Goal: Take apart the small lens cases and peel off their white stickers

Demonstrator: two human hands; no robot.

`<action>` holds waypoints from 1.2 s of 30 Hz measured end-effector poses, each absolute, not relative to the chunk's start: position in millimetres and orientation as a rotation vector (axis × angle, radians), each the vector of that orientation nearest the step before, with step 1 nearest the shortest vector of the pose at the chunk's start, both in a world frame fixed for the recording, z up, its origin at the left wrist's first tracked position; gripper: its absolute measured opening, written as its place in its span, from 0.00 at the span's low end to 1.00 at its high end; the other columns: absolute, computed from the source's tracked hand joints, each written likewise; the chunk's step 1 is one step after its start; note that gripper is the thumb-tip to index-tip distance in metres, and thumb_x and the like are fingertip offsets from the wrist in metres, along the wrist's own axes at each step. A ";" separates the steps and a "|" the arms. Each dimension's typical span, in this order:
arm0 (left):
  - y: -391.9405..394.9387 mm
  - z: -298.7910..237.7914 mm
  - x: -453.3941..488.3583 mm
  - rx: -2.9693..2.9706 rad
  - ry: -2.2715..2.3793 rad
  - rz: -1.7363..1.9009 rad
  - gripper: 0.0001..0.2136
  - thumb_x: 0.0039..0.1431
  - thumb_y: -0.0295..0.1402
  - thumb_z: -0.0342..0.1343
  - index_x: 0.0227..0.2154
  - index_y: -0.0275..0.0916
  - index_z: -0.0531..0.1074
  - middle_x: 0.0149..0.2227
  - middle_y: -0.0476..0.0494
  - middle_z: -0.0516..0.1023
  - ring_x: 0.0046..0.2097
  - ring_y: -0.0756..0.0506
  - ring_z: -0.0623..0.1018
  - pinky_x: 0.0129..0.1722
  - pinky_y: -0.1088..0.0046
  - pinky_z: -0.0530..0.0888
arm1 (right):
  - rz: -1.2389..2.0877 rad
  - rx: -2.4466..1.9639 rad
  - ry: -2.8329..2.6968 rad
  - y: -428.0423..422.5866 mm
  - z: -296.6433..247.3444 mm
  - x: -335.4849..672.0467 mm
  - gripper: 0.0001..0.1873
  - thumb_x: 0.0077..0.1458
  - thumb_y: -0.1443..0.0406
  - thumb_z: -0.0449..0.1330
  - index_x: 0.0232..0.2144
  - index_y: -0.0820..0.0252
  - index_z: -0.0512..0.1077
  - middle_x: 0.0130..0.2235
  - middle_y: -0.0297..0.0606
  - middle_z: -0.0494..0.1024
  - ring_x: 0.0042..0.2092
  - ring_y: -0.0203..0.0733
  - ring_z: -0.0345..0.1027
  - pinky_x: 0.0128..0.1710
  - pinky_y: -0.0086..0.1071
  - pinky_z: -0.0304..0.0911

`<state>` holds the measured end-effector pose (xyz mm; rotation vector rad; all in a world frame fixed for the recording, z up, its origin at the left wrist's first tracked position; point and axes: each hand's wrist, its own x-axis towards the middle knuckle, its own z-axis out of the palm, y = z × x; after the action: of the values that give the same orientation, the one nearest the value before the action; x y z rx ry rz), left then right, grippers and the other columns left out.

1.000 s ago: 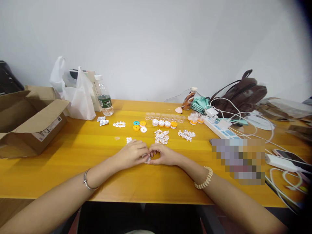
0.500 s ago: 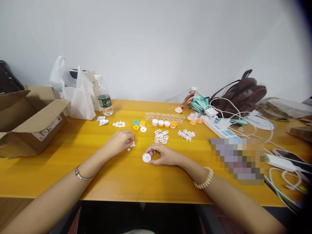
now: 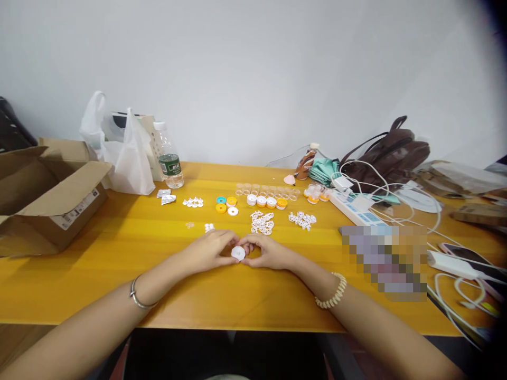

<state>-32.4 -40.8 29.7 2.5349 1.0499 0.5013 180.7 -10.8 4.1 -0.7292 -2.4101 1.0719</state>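
My left hand (image 3: 209, 250) and my right hand (image 3: 266, 251) meet over the yellow table (image 3: 119, 248), fingers pinched on a small white round disc (image 3: 238, 253) held between them. Just behind my left hand lie a few tiny white parts (image 3: 209, 227). Farther back are piles of white ring-shaped pieces (image 3: 262, 221), another white pile (image 3: 303, 218), and a row of white, orange and teal round caps (image 3: 266, 201). A bracelet sits on each wrist.
An open cardboard box (image 3: 43, 195) stands at the left, with white plastic bags (image 3: 127, 153) and a water bottle (image 3: 169, 161) behind it. A power strip (image 3: 356, 206), cables, a brown bag (image 3: 390, 155) and a phone (image 3: 467, 256) crowd the right side.
My left hand went out to the tiny white parts behind it, then came back to the white disc, which my right hand kept holding.
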 end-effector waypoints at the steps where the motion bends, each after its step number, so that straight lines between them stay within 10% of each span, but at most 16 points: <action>1: -41.4 28.4 -30.8 2.510 1.049 0.522 0.14 0.54 0.39 0.55 0.42 0.39 0.65 0.39 0.43 0.75 0.40 0.45 0.74 0.39 0.70 0.68 | 1.088 -0.739 -2.389 -11.2 3.5 181.1 0.18 0.45 0.68 0.61 0.42 0.59 0.65 0.31 0.31 0.67 0.33 0.33 0.61 0.35 0.29 0.60; 36: 43.7 20.9 -21.3 2.542 1.609 0.727 0.09 0.57 0.39 0.51 0.31 0.39 0.71 0.35 0.45 0.75 0.42 0.42 0.72 0.43 0.65 0.60 | 1.236 -0.764 -2.278 -14.8 4.7 183.3 0.21 0.44 0.65 0.63 0.38 0.59 0.58 0.31 0.30 0.64 0.34 0.33 0.60 0.36 0.30 0.59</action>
<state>-21.3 43.7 20.9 2.5419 1.6086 0.7270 183.3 -14.8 4.7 -0.7645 -2.2779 1.2363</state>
